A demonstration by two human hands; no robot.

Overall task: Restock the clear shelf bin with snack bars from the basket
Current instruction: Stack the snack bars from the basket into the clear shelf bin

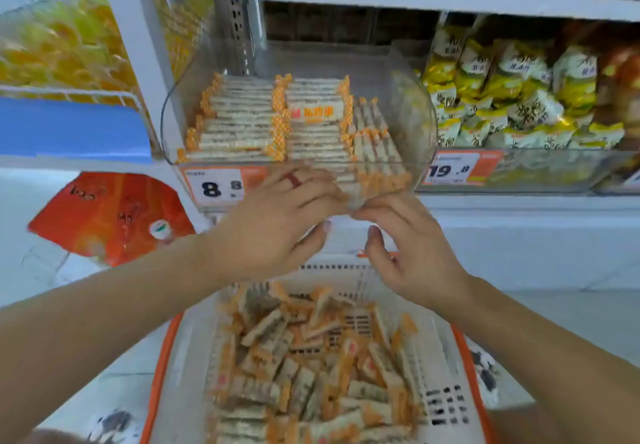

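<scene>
A clear shelf bin [417, 108] stands on the middle shelf, with neat rows of orange-ended snack bars [242, 125] inside. Below it is a white basket with an orange rim [162, 357], holding a loose heap of the same bars [311, 357]. My left hand [280, 218] and my right hand [412, 256] meet at the bin's front lip. Their fingertips pinch a small bunch of bars [367, 187] between them, just above the front right rows. The wrapper detail is blurred.
Price tags reading 8.8 [216, 187] and 19.8 [450, 170] hang on the shelf edge. Yellow-and-white snack bags [519, 97] fill the bin to the right. A red pack [114, 215] lies lower left, under a blue shelf panel [69, 128].
</scene>
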